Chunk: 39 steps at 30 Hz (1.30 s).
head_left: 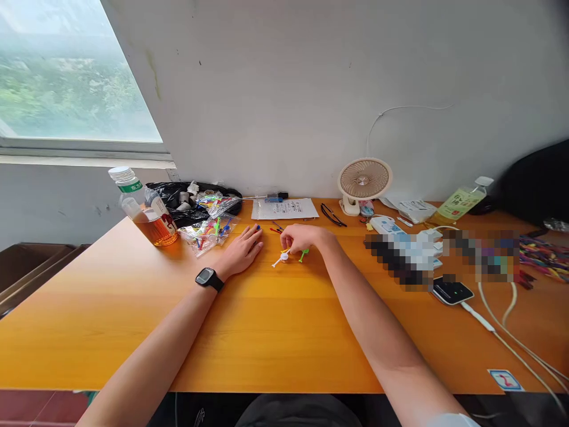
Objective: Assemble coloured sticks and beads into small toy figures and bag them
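Observation:
My left hand (242, 252), with a black watch on the wrist, lies flat on the wooden table (267, 332), fingers stretched out. A small blue piece (258, 227) shows at its fingertips. My right hand (302, 237) is closed, fingers bent down in a pinch on a small white plastic piece (284, 257) with thin arms and a round middle. Just right of that, partly under the hand, a small green plastic piece (304, 255) rests on the wood. Behind the fingers lie small dark and red pieces (276, 228), too small to make out.
Clear bags of colourful plastic pieces (208, 232) and a tilted bottle of amber drink (153, 219) are at the left. Along the wall are a paper sheet (288, 209), glasses (332, 215) and a small fan (364, 179). White cables (502, 326) run across the right side.

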Each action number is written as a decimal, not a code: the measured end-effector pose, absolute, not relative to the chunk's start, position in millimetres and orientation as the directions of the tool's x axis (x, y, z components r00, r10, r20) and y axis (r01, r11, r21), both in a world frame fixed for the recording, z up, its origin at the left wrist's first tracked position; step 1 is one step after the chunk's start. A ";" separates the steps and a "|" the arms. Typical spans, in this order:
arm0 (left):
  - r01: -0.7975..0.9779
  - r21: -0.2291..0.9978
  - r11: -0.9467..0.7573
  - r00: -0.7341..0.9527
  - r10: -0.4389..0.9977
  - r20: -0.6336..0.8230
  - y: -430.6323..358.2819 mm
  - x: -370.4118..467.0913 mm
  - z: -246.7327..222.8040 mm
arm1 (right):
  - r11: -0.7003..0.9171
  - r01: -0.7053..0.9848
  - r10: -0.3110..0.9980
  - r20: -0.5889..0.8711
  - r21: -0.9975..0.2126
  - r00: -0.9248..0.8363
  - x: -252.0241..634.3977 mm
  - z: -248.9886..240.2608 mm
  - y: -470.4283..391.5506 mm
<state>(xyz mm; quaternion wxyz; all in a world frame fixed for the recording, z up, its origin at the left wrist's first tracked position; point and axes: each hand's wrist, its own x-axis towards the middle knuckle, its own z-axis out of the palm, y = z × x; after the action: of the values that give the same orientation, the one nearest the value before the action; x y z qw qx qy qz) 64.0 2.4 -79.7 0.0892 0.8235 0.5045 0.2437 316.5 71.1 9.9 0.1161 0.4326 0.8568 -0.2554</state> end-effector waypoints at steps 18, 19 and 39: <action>0.626 0.473 -0.620 0.200 0.713 0.672 -11.1 90.6 -48.7 | 0.497 0.607 0.813 0.087 -0.620 -0.576 320.3 27.7 70.0; 0.610 0.494 -0.619 0.192 0.721 0.666 -8.7 94.0 -43.2 | 0.483 0.519 0.802 0.119 -0.706 -0.585 317.9 27.7 69.5; 0.291 0.768 -0.570 0.336 0.813 0.476 29.5 102.4 -18.1 | 0.374 0.248 0.754 0.137 -0.893 -0.643 301.7 6.5 65.9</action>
<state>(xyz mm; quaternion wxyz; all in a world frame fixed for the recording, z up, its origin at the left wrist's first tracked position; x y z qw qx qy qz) 102.4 29.5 -18.1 0.2904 0.7639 0.3613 0.4489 301.7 65.9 6.5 -0.2758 0.3204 0.7818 -0.4584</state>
